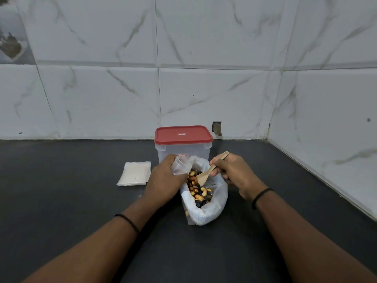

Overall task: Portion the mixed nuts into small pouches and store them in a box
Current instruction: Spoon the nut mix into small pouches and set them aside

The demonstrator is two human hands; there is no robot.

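The person stands at a dark counter (61, 201) set into a corner of marble-look tiled wall (102, 88). An open plastic bag (212, 213) of mixed nuts (199, 190) sits on the counter in front of them, its rim rolled down so the cashews, brown nuts and dark pieces show.

The left hand (165, 180) is curled round a small clear pouch (180, 165), pinching it at the bag's left edge with its mouth turned toward the nuts. I cannot tell whether anything is in the pouch.

The right hand (232, 172) grips a wooden spoon (210, 170) by the handle, fingers wrapped round it, the handle end sticking up past the knuckles toward the wall. The spoon's bowl is down in the bag, lying on top of the nuts close by the pouch.

Just behind the bag stands the box (183, 154), a clear tub, upright, with a red lid (183, 134) on it. To the left of the box, near the left hand, a flat stack of pouches (134, 173) lies on the counter.

Each wrist carries a thin dark band: left (127, 222), right (261, 196).
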